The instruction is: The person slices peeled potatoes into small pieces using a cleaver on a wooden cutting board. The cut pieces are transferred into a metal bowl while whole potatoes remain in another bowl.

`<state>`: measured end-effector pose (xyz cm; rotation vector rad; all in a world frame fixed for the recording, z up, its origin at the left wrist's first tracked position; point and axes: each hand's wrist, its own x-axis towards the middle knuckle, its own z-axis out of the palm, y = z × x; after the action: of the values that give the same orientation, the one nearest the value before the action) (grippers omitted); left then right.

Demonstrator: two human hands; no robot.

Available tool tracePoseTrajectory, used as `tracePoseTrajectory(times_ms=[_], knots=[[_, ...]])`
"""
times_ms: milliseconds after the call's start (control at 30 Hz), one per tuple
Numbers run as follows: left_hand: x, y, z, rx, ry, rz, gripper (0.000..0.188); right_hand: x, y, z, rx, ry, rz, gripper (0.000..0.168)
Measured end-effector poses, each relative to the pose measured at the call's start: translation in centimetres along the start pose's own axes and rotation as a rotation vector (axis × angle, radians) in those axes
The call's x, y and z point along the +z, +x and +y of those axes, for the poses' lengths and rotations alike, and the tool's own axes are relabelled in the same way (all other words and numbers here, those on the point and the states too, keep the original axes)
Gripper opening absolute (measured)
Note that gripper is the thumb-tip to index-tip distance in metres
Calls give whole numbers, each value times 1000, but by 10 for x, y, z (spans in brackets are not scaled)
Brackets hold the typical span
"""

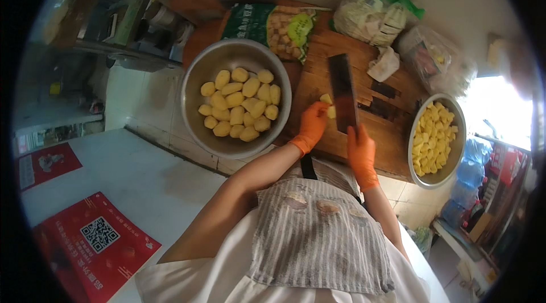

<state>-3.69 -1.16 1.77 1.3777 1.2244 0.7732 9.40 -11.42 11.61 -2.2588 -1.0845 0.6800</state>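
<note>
My right hand (pixel 361 149), in an orange glove, grips the handle of a broad-bladed cleaver (pixel 342 89) over the wooden cutting board (pixel 324 53). Close to the left of the blade, my left hand (pixel 314 126), gloved in the same orange, holds pieces of peeled potato (pixel 331 112) with its fingertips. A large metal bowl (pixel 190 111) of whole peeled potatoes (pixel 234 99) stands to the left. At the board's right edge is a second metal bowl (pixel 460 145), filled with cut potato chunks (pixel 433 141).
Behind the left bowl lies a green printed food packet (pixel 249 23). Plastic bags (pixel 369 19) and a clear bag (pixel 439 59) line the wall side, with a crumpled white cloth or paper (pixel 384 64) before them. A white table (pixel 179 183) bearing red printed sheets is at lower left.
</note>
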Motion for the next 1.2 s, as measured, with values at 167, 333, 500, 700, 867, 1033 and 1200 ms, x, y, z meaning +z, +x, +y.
tracePoseTrajectory(times_ms=[167, 333, 500, 700, 867, 1033, 1200], knots=[[-82, 18, 77, 462, 277, 46, 28, -23, -8, 1, 133, 295, -41, 17], [-173, 20, 17, 68, 938, 128, 40, -16, -24, 16, -66, 33, -300, 23], [-182, 18, 20, -30, 976, -78, 52, 2, -20, 22, -125, -16, -264, 25], [-179, 27, 46, -39, 519, 189, 49, 3, -4, 24, 5, -53, -8, 26], [-88, 12, 95, 40, 195, -32, 52, 4, 0, 24, 19, -127, -8, 24], [8, 3, 25, -334, -25, -28, 46, 3, -7, 8, 8, -180, -73, 29], [-1, 3, -5, -205, 168, 4, 33, 4, -11, 7, 1, -210, -73, 29]])
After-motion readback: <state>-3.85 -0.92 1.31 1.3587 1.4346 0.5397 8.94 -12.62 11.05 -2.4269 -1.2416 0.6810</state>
